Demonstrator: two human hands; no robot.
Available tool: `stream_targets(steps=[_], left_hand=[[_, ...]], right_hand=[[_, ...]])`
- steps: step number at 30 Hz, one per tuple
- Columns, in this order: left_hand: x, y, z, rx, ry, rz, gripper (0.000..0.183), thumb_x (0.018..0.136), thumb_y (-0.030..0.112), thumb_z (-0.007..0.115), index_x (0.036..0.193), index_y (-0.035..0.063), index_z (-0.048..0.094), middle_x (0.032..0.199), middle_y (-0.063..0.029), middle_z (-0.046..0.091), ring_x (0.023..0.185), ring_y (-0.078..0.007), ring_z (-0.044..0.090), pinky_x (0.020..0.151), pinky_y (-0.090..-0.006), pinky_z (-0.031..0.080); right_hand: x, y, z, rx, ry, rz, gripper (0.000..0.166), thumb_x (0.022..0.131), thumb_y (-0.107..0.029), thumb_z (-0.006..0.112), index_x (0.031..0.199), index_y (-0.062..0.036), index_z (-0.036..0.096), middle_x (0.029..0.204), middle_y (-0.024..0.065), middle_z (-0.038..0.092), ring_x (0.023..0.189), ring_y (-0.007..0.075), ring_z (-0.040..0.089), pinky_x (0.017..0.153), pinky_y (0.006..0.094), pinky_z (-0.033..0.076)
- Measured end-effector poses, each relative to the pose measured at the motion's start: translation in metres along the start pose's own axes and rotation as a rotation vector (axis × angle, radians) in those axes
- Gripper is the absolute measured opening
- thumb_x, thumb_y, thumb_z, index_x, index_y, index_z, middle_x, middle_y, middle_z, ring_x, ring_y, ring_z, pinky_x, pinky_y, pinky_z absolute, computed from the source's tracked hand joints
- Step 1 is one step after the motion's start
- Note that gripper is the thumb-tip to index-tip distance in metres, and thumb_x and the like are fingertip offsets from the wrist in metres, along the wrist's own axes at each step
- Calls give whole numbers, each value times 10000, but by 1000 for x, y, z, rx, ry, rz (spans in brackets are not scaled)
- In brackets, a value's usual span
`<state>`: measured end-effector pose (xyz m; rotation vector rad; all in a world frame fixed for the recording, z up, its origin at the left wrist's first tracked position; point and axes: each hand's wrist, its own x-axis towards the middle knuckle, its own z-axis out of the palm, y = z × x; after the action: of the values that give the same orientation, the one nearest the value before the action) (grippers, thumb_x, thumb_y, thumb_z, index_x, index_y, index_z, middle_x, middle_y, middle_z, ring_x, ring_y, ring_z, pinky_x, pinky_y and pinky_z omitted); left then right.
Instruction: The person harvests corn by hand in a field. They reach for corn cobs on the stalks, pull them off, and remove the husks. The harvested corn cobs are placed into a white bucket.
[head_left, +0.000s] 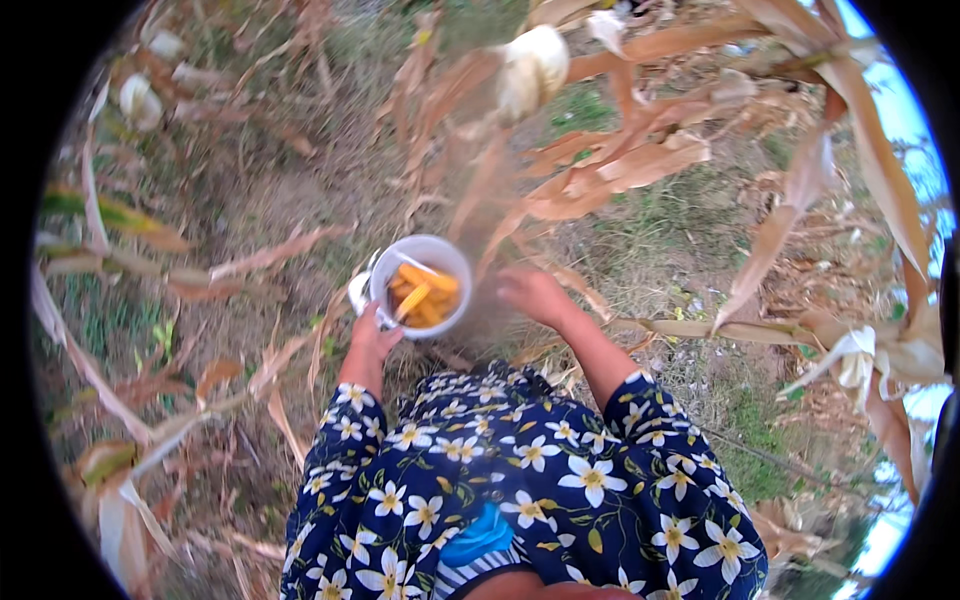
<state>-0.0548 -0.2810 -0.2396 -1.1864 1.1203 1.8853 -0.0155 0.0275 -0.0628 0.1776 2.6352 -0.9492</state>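
Observation:
My left hand (370, 336) grips the near left edge of a white plastic bucket (463, 259), by its rim or handle. Several husked yellow corn cobs (426, 300) lie in the bucket, along with a thin pale strip that I cannot identify. White material (358, 292) shows outside the bucket's left wall, close above my left hand. To the right of the bucket, apart from it, is my right hand (531, 297). Motion blurs its fingers, so whether they are curled closed or hold anything small is unclear.
Dry maize stalks and leaves (622, 169) hang ahead and to the right. A pale husked ear (534, 71) stands out ahead, with another (140, 103) at the far left. A dry stalk (705, 328) crosses at right. Grass and leaf litter cover the ground (300, 187).

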Motion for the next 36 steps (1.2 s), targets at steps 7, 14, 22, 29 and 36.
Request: stream_targets(steps=[7, 14, 22, 29, 36], left_hand=[[6, 26, -135, -130, 267, 197, 483, 934, 323, 499, 1306, 41, 374, 1206, -209, 502, 924, -323, 594, 729, -386, 539], [18, 38, -135, 75, 315, 152, 357, 909, 323, 515, 1128, 41, 507, 867, -140, 608, 752, -259, 611, 600, -344, 531], [-120, 123, 164, 454, -248, 583, 244, 915, 233, 547, 1031, 18, 559, 819, -66, 610, 693, -153, 590, 603, -272, 502], [-289, 133, 391, 889, -848, 1425, 516, 849, 311, 663, 1223, -18, 526, 1138, -137, 606, 1050, -213, 579, 915, -316, 451], [-359, 141, 499, 685, -1124, 1279, 530, 808, 285, 720, 1191, -6, 498, 949, -76, 631, 792, -152, 637, 667, -269, 498]], right_hand=[[-12, 43, -186, 461, 1021, 28, 308, 898, -214, 596, 1132, -13, 605, 991, 62, 643, 874, 147, 593, 804, 280, 468], [12, -23, -338, 680, 1480, -370, 487, 916, -229, 578, 1305, 27, 438, 1293, 150, 501, 1187, 225, 477, 999, 352, 373], [31, -31, -441, 1005, 1300, -507, 526, 845, -171, 680, 1293, -41, 436, 1224, 66, 530, 1072, 191, 535, 879, 342, 438], [23, -42, -416, 565, 1158, -521, 435, 874, -142, 634, 1264, -22, 483, 1204, 73, 546, 1037, 172, 555, 874, 312, 477], [-34, -74, -399, 24, 1323, -399, 428, 897, -226, 614, 1235, 17, 518, 1154, 118, 582, 1041, 145, 558, 881, 269, 449]])
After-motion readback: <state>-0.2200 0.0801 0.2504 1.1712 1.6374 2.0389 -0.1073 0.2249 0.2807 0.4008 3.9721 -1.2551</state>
